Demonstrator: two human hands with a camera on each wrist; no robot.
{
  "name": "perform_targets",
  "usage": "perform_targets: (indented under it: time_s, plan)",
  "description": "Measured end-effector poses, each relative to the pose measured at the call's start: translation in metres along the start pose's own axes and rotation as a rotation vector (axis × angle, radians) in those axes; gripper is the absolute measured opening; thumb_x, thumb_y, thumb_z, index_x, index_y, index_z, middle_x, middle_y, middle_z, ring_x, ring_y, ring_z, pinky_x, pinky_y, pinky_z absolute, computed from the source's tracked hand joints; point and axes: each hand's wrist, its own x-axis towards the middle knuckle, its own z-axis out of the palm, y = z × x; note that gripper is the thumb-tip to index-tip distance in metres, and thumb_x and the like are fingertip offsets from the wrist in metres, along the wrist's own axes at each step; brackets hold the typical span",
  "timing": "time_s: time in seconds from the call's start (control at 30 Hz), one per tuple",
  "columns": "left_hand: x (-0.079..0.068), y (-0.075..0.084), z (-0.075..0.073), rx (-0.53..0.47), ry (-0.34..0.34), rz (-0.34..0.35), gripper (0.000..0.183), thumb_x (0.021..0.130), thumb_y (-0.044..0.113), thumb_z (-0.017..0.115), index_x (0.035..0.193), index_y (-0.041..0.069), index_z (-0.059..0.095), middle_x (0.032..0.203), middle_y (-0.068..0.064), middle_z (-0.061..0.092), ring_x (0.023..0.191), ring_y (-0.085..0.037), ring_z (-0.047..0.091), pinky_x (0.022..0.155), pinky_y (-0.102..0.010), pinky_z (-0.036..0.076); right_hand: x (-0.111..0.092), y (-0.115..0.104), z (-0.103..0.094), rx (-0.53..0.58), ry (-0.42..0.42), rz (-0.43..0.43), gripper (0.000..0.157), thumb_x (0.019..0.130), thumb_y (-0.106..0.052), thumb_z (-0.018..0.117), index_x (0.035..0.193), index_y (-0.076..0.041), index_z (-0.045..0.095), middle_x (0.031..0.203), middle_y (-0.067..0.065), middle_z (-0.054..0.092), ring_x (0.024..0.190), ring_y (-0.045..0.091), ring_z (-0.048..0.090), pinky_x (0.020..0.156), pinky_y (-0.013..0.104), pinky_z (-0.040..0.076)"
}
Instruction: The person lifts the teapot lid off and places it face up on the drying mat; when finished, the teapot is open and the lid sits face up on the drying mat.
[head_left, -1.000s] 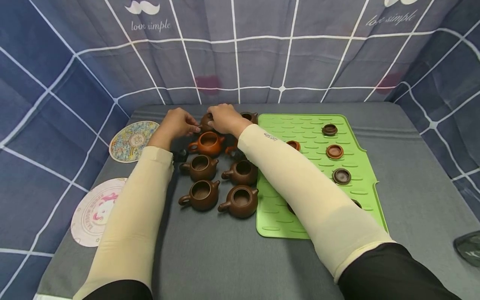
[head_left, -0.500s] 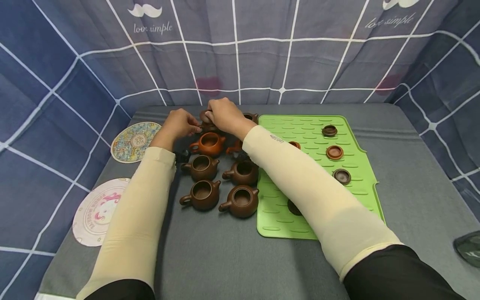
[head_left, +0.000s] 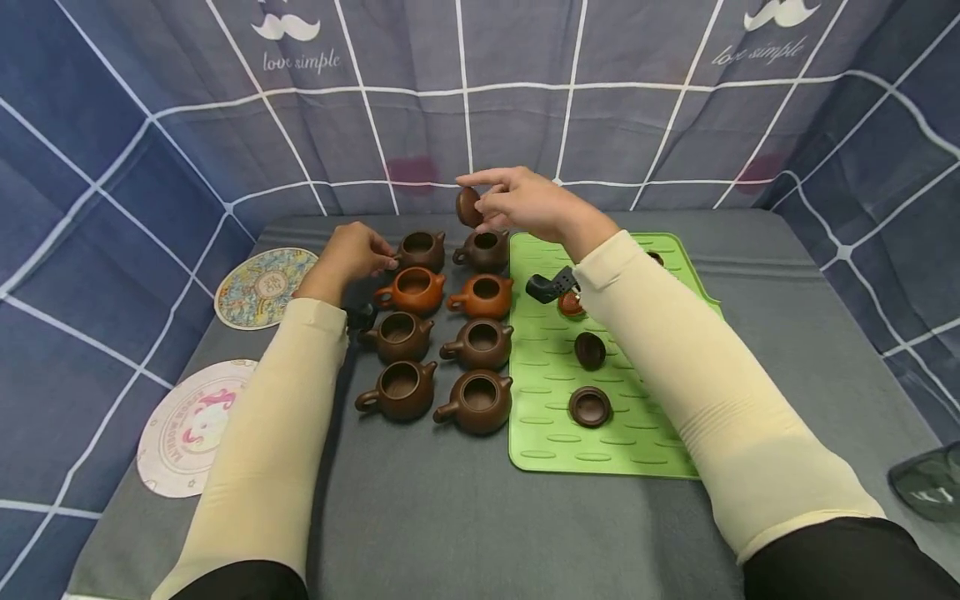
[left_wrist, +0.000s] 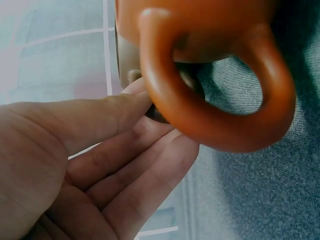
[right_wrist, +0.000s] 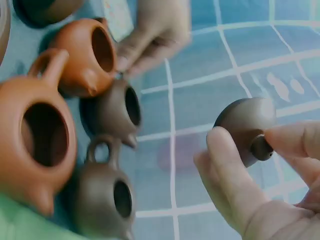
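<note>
My left hand [head_left: 348,260] pinches the handle of the dark brown teapot [head_left: 421,250] at the back left. In the left wrist view an orange teapot's handle [left_wrist: 225,132] partly hides that grip. My right hand [head_left: 528,204] holds a brown teapot lid [head_left: 468,207] by its knob, tilted on edge in the air. It is above the back-right dark teapot [head_left: 482,252]. In the right wrist view, thumb and fingers are at the lid's knob [right_wrist: 261,147]. The back-left teapot's mouth is uncovered.
Several lidless teapots stand in two columns, including two orange ones [head_left: 415,291] and front brown ones [head_left: 472,402]. A green mat [head_left: 540,454] to the right bears lids [head_left: 589,407]. Two round patterned discs [head_left: 266,287] lie at left. A dark object [head_left: 930,483] sits at the right edge.
My right hand has lifted the lid off the back-left teapot and moved right and up with it. My left hand has stayed at that teapot's handle.
</note>
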Motion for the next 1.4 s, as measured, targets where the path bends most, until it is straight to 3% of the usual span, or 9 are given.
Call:
perform_targets:
  time_s: [0.13, 0.23, 0.4, 0.5, 0.7, 0.83, 1.07, 1.2, 1.4]
  plan:
    - [-0.002, -0.001, 0.001, -0.014, -0.004, -0.012, 0.021, 0.098, 0.013, 0.078, 0.112, -0.003, 0.080, 0.087, -0.015, 0.077, 0.076, -0.026, 0.072, 0.067, -0.031, 0.050, -0.017, 0.011, -0.025, 0.228, 0.066, 0.041, 0.048, 0.110, 0.003, 0.042, 0.157, -0.008, 0.049, 0.129, 0.013, 0.048, 0.121, 0.039, 0.059, 0.104, 0.043, 0.050]
    - [-0.003, 0.001, 0.001, -0.028, -0.005, -0.012, 0.022, 0.098, 0.012, 0.078, 0.112, -0.005, 0.079, 0.090, -0.016, 0.077, 0.079, -0.029, 0.073, 0.064, -0.029, 0.050, -0.029, 0.023, -0.040, 0.391, 0.108, 0.057, 0.049, 0.111, 0.003, 0.038, 0.158, -0.004, 0.046, 0.156, 0.016, 0.032, 0.129, 0.040, 0.054, 0.105, 0.041, 0.050]
    - [-0.004, 0.003, 0.000, -0.034, -0.003, -0.003, 0.022, 0.098, 0.011, 0.078, 0.112, -0.006, 0.079, 0.089, -0.017, 0.077, 0.081, -0.033, 0.074, 0.062, -0.026, 0.049, -0.045, 0.046, -0.056, 0.574, 0.146, 0.026, 0.044, 0.111, -0.005, 0.053, 0.152, 0.006, 0.045, 0.143, 0.030, 0.043, 0.131, 0.045, 0.053, 0.104, 0.048, 0.050]
    - [-0.004, 0.001, 0.001, -0.034, -0.004, 0.001, 0.022, 0.098, 0.011, 0.078, 0.111, -0.006, 0.078, 0.088, -0.017, 0.077, 0.081, -0.034, 0.074, 0.060, -0.024, 0.048, -0.049, 0.059, -0.061, 0.569, 0.180, 0.037, 0.040, 0.105, 0.003, 0.061, 0.141, 0.009, 0.047, 0.135, 0.030, 0.048, 0.117, 0.043, 0.064, 0.102, 0.048, 0.051]
    - [-0.002, 0.001, 0.001, -0.042, -0.021, -0.002, 0.021, 0.098, 0.008, 0.078, 0.112, -0.008, 0.078, 0.092, -0.019, 0.077, 0.079, -0.031, 0.075, 0.058, -0.022, 0.049, -0.055, 0.083, -0.074, 0.312, 0.290, 0.159, 0.051, 0.090, 0.022, 0.068, 0.130, 0.000, 0.045, 0.118, 0.023, 0.055, 0.094, 0.028, 0.071, 0.087, 0.037, 0.059]
    - [-0.001, 0.002, 0.000, -0.052, -0.032, -0.011, 0.021, 0.098, 0.008, 0.077, 0.111, -0.008, 0.077, 0.093, -0.019, 0.077, 0.079, -0.030, 0.074, 0.058, -0.023, 0.050, -0.058, 0.096, -0.078, 0.069, 0.316, 0.200, 0.055, 0.090, 0.012, 0.076, 0.135, 0.001, 0.048, 0.120, 0.018, 0.057, 0.100, 0.023, 0.066, 0.086, 0.032, 0.057]
    - [-0.001, 0.002, 0.000, -0.044, -0.031, -0.011, 0.020, 0.099, 0.009, 0.077, 0.111, -0.006, 0.078, 0.092, -0.018, 0.077, 0.081, -0.031, 0.074, 0.059, -0.024, 0.051, -0.058, 0.109, -0.078, -0.264, 0.341, 0.170, 0.054, 0.088, -0.007, 0.087, 0.134, 0.002, 0.060, 0.126, 0.020, 0.064, 0.112, 0.032, 0.061, 0.096, 0.043, 0.050]
    - [-0.001, 0.001, 0.000, -0.042, -0.031, -0.010, 0.020, 0.099, 0.009, 0.077, 0.111, -0.006, 0.078, 0.092, -0.018, 0.077, 0.082, -0.032, 0.074, 0.059, -0.025, 0.051, -0.056, 0.114, -0.077, -0.390, 0.339, 0.171, 0.053, 0.085, -0.020, 0.092, 0.125, -0.001, 0.061, 0.118, 0.018, 0.066, 0.109, 0.034, 0.061, 0.095, 0.045, 0.048]
    - [0.000, 0.001, 0.001, -0.043, -0.031, 0.000, 0.020, 0.098, 0.008, 0.077, 0.111, -0.007, 0.078, 0.094, -0.019, 0.077, 0.082, -0.033, 0.074, 0.059, -0.025, 0.052, -0.051, 0.120, -0.075, -0.436, 0.341, 0.169, 0.056, 0.082, -0.020, 0.095, 0.121, -0.001, 0.060, 0.112, 0.017, 0.066, 0.104, 0.034, 0.061, 0.095, 0.045, 0.047]
